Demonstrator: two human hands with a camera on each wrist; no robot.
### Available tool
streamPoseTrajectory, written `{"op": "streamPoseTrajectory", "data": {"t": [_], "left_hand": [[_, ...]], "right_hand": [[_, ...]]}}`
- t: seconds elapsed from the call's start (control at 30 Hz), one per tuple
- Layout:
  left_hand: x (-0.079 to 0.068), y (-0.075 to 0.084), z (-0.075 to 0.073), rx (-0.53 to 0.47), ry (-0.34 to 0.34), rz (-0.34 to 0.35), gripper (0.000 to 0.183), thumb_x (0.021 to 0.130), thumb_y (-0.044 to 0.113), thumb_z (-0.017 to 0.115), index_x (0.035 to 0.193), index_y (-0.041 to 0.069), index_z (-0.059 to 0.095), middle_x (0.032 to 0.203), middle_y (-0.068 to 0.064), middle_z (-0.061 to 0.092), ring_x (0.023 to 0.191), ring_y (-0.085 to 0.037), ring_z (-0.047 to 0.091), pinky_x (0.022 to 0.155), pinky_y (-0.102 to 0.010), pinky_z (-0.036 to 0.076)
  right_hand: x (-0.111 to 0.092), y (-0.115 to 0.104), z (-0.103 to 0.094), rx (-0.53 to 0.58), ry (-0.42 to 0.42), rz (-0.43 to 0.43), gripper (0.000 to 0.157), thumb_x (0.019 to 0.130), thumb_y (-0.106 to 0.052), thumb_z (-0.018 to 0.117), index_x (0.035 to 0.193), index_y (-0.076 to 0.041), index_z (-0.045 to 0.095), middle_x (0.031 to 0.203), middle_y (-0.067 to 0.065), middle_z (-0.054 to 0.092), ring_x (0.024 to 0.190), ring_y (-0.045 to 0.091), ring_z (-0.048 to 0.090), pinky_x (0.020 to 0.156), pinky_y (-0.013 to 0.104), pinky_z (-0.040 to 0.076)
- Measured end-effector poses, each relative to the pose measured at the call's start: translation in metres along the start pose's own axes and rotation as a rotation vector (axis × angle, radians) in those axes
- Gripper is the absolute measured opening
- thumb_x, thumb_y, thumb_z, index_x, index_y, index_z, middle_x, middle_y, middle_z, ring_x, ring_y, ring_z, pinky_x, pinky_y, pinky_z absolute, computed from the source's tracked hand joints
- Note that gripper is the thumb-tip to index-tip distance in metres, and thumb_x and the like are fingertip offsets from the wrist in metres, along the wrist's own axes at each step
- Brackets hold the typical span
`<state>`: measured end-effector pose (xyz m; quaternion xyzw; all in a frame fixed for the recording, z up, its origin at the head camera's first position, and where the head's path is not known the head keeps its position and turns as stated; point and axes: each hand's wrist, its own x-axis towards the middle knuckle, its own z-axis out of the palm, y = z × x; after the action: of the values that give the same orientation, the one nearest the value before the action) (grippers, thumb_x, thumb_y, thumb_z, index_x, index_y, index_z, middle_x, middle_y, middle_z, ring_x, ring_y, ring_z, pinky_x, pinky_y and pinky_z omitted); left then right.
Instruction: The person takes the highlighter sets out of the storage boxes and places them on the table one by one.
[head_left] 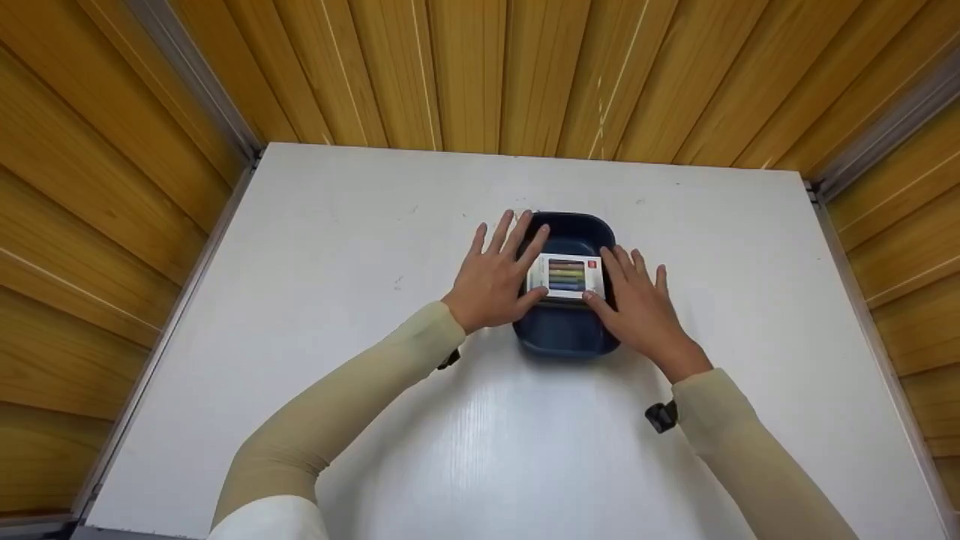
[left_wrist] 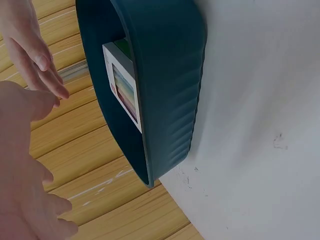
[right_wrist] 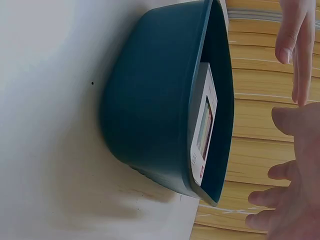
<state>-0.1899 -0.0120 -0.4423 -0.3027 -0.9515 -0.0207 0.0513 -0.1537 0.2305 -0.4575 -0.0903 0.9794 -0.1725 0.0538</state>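
A dark blue plastic bin point(head_left: 566, 330) with rounded corners stands on the table. Inside it lies a white box point(head_left: 566, 276) whose window shows a row of coloured sticks; in the left wrist view the box point(left_wrist: 125, 87) reaches about up to the rim. My left hand point(head_left: 495, 281) is spread over the bin's left side, fingers straight. Over the right side is my right hand point(head_left: 645, 307), its fingers likewise extended. Both wrist views show the hands above the rim and apart from the bin, holding nothing.
The white table point(head_left: 360, 240) has small dark scuffs near the bin. Wood-patterned panels point(head_left: 472, 75) wall it in at the back and on both sides, with grey metal posts at the corners.
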Motion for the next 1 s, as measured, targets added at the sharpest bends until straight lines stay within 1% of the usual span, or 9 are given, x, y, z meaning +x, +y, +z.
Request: {"op": "streamPoseTrajectory", "data": {"t": [0.07,0.23,0.5,0.6,0.67,0.8,1.0], "left_hand": [[0.0,0.0,0.0,-0.009,0.008,0.015,0.083,0.094,0.062,0.041,0.157,0.019,0.007,0.164,-0.01,0.01,0.151,-0.031,0.009,0.119,-0.056,0.018],[0.001,0.001,0.0,-0.025,0.042,0.049,0.081,0.094,0.059,0.044,0.156,0.016,0.015,0.161,-0.01,0.021,0.15,-0.031,0.019,0.118,-0.054,0.022],[0.002,0.001,0.005,-0.025,0.057,0.063,0.079,0.094,0.058,0.044,0.155,0.014,0.019,0.159,-0.012,0.027,0.148,-0.03,0.025,0.118,-0.052,0.024],[0.003,0.001,0.007,-0.033,0.074,0.069,0.079,0.094,0.057,0.047,0.154,0.013,0.022,0.158,-0.012,0.03,0.146,-0.029,0.028,0.117,-0.052,0.026],[0.004,0.002,0.008,-0.031,0.074,0.07,0.078,0.094,0.057,0.047,0.154,0.013,0.023,0.157,-0.012,0.03,0.146,-0.028,0.028,0.117,-0.051,0.027],[0.005,0.002,0.009,-0.022,0.045,0.068,0.079,0.094,0.058,0.045,0.155,0.014,0.021,0.158,-0.011,0.028,0.147,-0.028,0.026,0.117,-0.05,0.027],[0.007,0.003,0.012,-0.034,0.028,0.065,0.079,0.094,0.057,0.048,0.155,0.015,0.021,0.159,-0.011,0.027,0.148,-0.028,0.025,0.117,-0.049,0.027]], "right_hand": [[0.0,0.001,0.001,0.012,0.001,0.004,0.078,0.097,-0.048,0.05,0.156,-0.011,0.014,0.16,0.02,0.016,0.148,0.043,0.008,0.113,0.069,0.0],[-0.002,0.003,0.002,0.011,0.009,0.007,0.077,0.097,-0.048,0.049,0.155,-0.01,0.016,0.159,0.021,0.018,0.148,0.043,0.011,0.114,0.069,0.002],[-0.002,0.007,0.003,0.019,0.011,0.024,0.077,0.097,-0.049,0.048,0.155,-0.009,0.016,0.159,0.021,0.02,0.147,0.043,0.015,0.113,0.069,0.005],[-0.003,0.008,0.004,0.038,0.011,0.036,0.077,0.097,-0.049,0.047,0.155,-0.009,0.015,0.158,0.021,0.021,0.147,0.043,0.016,0.112,0.07,0.006],[-0.004,0.008,0.004,0.049,0.014,0.043,0.077,0.098,-0.049,0.047,0.155,-0.009,0.015,0.158,0.021,0.022,0.147,0.041,0.017,0.111,0.071,0.007],[-0.004,0.008,0.007,0.056,0.021,0.051,0.076,0.098,-0.049,0.046,0.155,-0.009,0.015,0.157,0.022,0.023,0.145,0.04,0.022,0.112,0.07,0.012],[-0.005,0.01,0.01,0.051,0.028,0.066,0.076,0.098,-0.047,0.048,0.154,-0.007,0.016,0.156,0.021,0.025,0.142,0.042,0.029,0.11,0.065,0.023]]}}
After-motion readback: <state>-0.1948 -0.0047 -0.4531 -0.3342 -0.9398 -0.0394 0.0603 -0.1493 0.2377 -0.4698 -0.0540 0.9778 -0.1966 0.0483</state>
